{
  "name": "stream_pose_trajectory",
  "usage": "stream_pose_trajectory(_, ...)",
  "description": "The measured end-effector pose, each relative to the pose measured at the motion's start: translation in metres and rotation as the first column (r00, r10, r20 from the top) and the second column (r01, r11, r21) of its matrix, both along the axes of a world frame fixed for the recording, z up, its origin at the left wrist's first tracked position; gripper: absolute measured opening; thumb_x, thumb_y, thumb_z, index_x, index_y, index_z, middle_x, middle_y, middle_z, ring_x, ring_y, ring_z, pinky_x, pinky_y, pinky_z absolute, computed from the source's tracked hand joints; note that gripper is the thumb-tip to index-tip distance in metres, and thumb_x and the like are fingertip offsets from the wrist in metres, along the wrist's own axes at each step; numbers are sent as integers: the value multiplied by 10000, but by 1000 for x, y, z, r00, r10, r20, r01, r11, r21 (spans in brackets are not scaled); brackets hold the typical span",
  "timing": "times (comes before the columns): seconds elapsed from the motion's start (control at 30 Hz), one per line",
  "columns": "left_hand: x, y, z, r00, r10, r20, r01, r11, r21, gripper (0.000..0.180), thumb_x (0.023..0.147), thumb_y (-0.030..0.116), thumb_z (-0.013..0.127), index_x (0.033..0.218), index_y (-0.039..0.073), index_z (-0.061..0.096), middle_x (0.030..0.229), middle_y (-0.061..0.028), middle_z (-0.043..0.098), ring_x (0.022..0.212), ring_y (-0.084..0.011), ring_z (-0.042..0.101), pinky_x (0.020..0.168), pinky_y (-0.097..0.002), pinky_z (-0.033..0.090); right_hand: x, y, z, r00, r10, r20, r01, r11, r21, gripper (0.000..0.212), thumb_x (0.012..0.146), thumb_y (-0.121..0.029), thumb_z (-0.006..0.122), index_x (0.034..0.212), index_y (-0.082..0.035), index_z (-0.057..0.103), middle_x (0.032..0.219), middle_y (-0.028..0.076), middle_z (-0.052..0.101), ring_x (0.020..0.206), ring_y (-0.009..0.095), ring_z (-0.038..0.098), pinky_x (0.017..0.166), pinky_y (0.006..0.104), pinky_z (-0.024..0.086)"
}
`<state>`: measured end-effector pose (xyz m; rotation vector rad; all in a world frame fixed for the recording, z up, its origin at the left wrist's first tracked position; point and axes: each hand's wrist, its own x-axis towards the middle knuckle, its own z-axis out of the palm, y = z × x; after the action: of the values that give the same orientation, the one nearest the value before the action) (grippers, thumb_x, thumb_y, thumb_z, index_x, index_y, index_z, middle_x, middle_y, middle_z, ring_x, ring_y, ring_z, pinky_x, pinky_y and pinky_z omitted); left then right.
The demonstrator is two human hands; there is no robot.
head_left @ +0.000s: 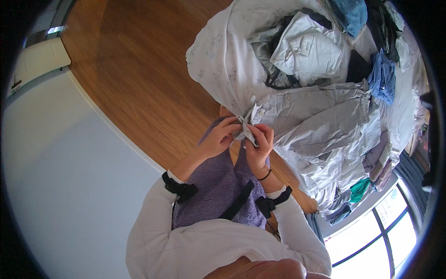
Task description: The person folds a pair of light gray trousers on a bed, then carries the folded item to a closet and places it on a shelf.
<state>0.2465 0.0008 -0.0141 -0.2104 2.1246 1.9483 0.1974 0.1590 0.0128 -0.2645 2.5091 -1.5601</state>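
Left hand [220,139]: fingertips clamped on the gathered end of a pale grey buttoned shirt [320,118], frame centre. Right hand [260,145]: thumb and fingers pinched on the same end, just beside the left. Both hands share one bunch of cloth; can't tell if it's collar or cuff.

Rest of shirt runs right from the hands, wrinkled, lying on a bed with a floral white sheet [211,58]. Buttons show along its upper part.

Around the wrists: thin dark bracelet [265,175] on the right, black strap [179,187] on the left forearm, another black strap [274,202] on the right one. Sleeves white. Fuzzy purple garment [209,193] on the lap, below the hands.

Further out on the bed: white garment [309,46] heaped over dark grey clothes, above the shirt. Black cloth [358,68] and blue denim piece [383,78] to its right, touching or nearly. More blue denim [349,17] at upper right. Green cloth [359,190] in the lower-right pile, mauve cloth [374,153] above it.

Edges: wood floor [134,69] upper left to centre, pale wall [79,186] left, bright window [371,242] lower right.
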Motion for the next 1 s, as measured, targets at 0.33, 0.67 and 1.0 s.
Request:
stream_pose_trajectory(0.33,16,-14,-26,816,421,397,-528,821,216,299,881,-35,522,1168,-9,602,1276,-119,528,1089,-167,562,886,-252,460,11,-34,-22,977,163,139,-152,985,-85,587,706,-1,683,1260,-67,501,1215,170,497,1103,354,528,916,397,462)
stream_pose_trajectory(0.67,18,-19,-33,839,438,324,-520,822,233,267,813,-117,558,1062,-24,580,1176,-84,557,1103,-159,553,913,-261,456,6,-19,-37,929,358,92,-366,926,95,564,689,-55,679,1233,-97,536,1328,151,439,1154,364,480,958,418,399)
stream_pose_trajectory(1.0,10,-23,-12,959,275,-71,-284,923,-258,197,768,-90,597,942,0,587,968,-92,572,893,-205,597,736,-274,483,-85,-22,-58,774,628,-83,-621,778,101,276,800,-106,602,1074,-117,634,1057,60,624,1102,260,522,975,425,338)
